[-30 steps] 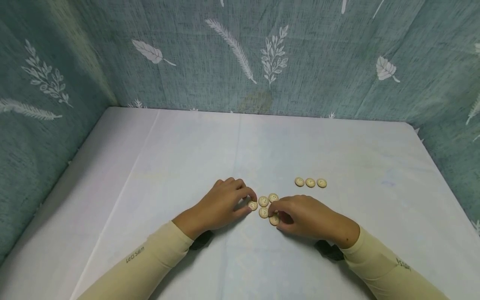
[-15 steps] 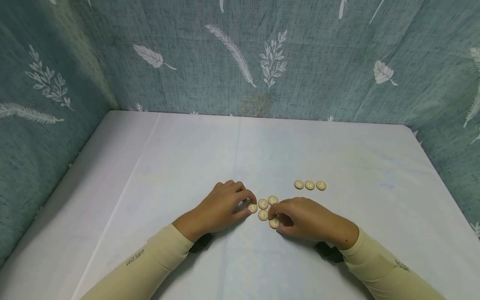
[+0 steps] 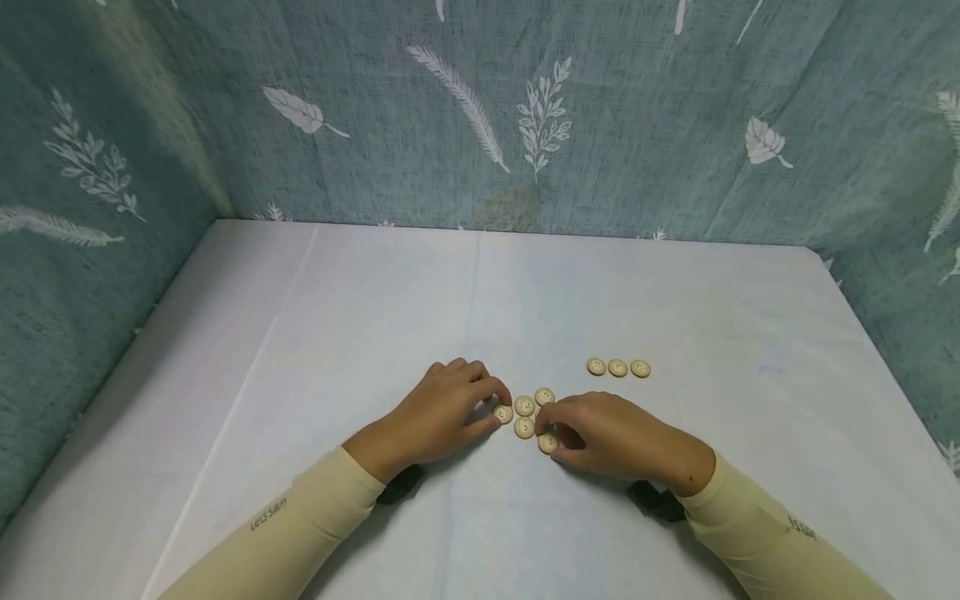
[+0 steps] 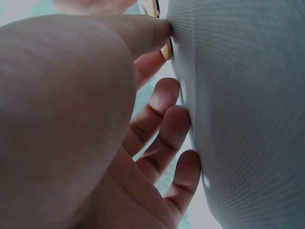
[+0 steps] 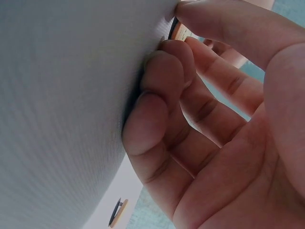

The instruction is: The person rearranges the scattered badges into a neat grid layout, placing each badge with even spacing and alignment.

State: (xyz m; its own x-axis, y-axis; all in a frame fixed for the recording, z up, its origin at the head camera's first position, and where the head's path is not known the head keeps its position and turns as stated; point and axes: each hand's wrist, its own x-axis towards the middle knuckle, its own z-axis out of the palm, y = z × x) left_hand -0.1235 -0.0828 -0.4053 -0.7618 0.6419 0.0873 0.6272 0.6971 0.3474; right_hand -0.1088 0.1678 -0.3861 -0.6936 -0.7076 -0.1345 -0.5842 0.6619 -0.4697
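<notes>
Thumb and index finger of my left hand (image 3: 442, 412) pinch a pale round wooden button (image 3: 502, 414) flat on the white cloth. In the left wrist view that button's edge (image 4: 166, 50) shows beside the thumb, while the other fingertips touch the cloth. To the right, my right hand (image 3: 615, 437) pinches another wooden button (image 3: 548, 442) by its edges, its remaining fingers curled under. Between the hands lie a button (image 3: 524, 406), one just below it (image 3: 524, 427), and a third (image 3: 544, 397) at the upper right. The right fingers may hide something beneath them.
A short row of three similar buttons, with its middle button (image 3: 618, 367), lies beyond the right hand. A white cloth (image 3: 360, 308) covers the table. Green leaf-patterned fabric (image 3: 405, 125) hangs behind and at both sides.
The head view has shifted slightly. Both hands keep their places at the same buttons, and the buttons have not visibly moved on the cloth.
</notes>
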